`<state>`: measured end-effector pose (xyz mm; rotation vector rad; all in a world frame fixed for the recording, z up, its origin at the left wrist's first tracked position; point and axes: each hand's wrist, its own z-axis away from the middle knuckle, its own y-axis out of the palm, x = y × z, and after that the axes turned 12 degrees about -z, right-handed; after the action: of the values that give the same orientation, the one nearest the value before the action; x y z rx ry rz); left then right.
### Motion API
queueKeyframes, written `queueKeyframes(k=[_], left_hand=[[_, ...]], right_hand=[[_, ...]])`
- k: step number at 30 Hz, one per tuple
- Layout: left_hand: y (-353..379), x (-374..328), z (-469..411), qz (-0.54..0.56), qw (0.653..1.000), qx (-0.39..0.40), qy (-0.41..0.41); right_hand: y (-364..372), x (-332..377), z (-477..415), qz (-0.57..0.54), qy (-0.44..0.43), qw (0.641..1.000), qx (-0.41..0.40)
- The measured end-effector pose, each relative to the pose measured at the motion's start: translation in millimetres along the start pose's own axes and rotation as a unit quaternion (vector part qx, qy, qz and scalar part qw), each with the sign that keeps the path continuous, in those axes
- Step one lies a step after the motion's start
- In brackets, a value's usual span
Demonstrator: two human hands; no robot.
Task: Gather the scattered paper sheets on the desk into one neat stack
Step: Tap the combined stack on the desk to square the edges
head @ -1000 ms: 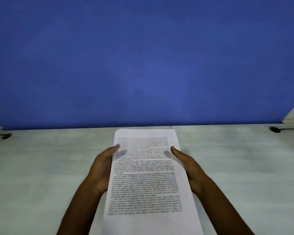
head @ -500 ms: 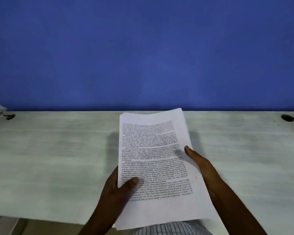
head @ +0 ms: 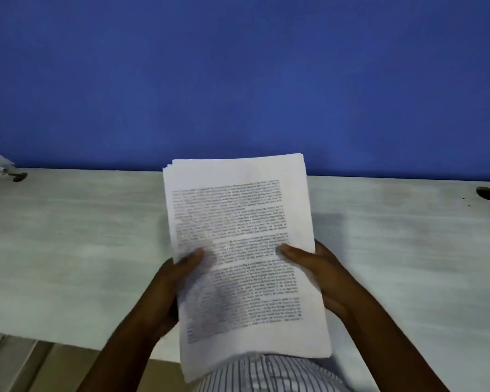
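Paper stack [head: 238, 250] is held up over the near edge of the surface [head: 68, 236]. Left hand [head: 170, 281] grip is closed on the left edge, thumb on top; right hand [head: 317, 275] does likewise on the right edge. Suggest loosening slightly and tapping the bottom edge down to square it. Printed text on its face, far corners slightly fanned.
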<state>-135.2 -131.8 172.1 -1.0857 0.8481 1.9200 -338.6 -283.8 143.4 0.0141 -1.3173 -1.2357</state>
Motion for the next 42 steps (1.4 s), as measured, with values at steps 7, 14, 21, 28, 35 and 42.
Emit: queueKeyframes(k=[7,14,21,28,35,42], left_hand=[[2,-39,-45,0.057,0.996,-0.025,-0.059],[18,0,-33,0.01,0.997,-0.008,-0.079],[10,3,-33,-0.057,0.998,-0.034,0.021],[-8,-23,-54,-0.167,0.981,-0.077,0.066],[-39,-29,-70,-0.211,0.964,-0.14,0.076],[-79,-22,-79,-0.147,0.97,-0.163,0.11]], right_hand=[[-5,-5,-15,0.006,0.06,0.998,0.03],[-34,8,-27,-0.04,0.083,0.996,0.016],[-29,12,-40,0.04,0.08,0.995,0.038],[-3,0,-56,0.086,-0.027,0.995,-0.039],[46,-22,-67,0.134,-0.09,0.982,-0.097],[75,-48,-80,0.179,-0.182,0.952,-0.17]])
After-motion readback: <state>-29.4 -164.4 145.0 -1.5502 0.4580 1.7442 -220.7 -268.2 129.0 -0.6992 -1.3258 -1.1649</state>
